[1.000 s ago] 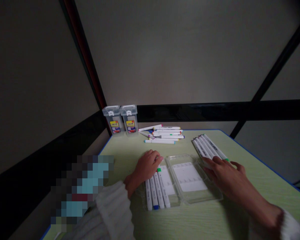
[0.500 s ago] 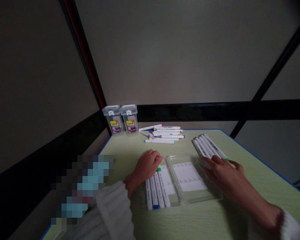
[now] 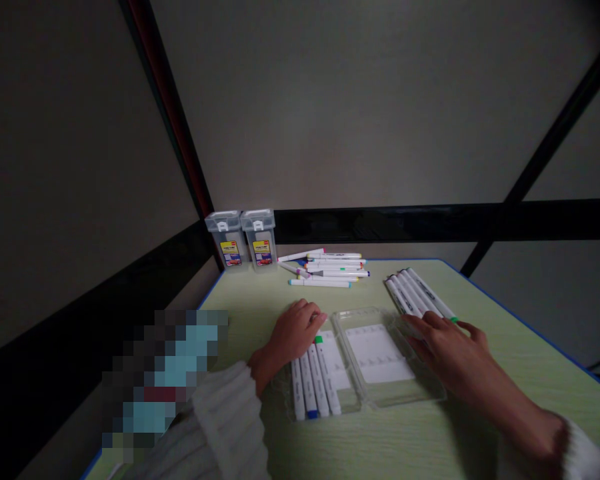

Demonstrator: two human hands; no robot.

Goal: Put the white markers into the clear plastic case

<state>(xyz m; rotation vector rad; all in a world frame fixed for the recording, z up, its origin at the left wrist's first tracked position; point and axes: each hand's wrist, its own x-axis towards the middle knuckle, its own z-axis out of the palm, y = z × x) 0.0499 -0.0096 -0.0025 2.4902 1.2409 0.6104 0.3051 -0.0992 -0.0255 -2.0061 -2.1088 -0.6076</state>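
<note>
A clear plastic marker case (image 3: 357,393) lies unfolded on the table, with white paper in both halves. Several white markers (image 3: 307,390) sit side by side in its left half, showing blue, green and red ends. My left hand (image 3: 294,330) rests over the top of that half, fingers curled at the case's far edge, thumb towards the marker ends; its fingertips are partly hidden. My right hand (image 3: 453,350) has its fingers spread at the near ends of another row of white markers (image 3: 417,293) with dark and green ends, right of the case. Its thumb is above the case's right half.
Two clear lidded boxes (image 3: 259,243) with yellow labels stand at the back left. A loose pile of white markers (image 3: 333,267) with coloured ends lies at the back middle. Walls rise behind and left of the blue-edged table (image 3: 480,400). A blurred-out patch covers the left side.
</note>
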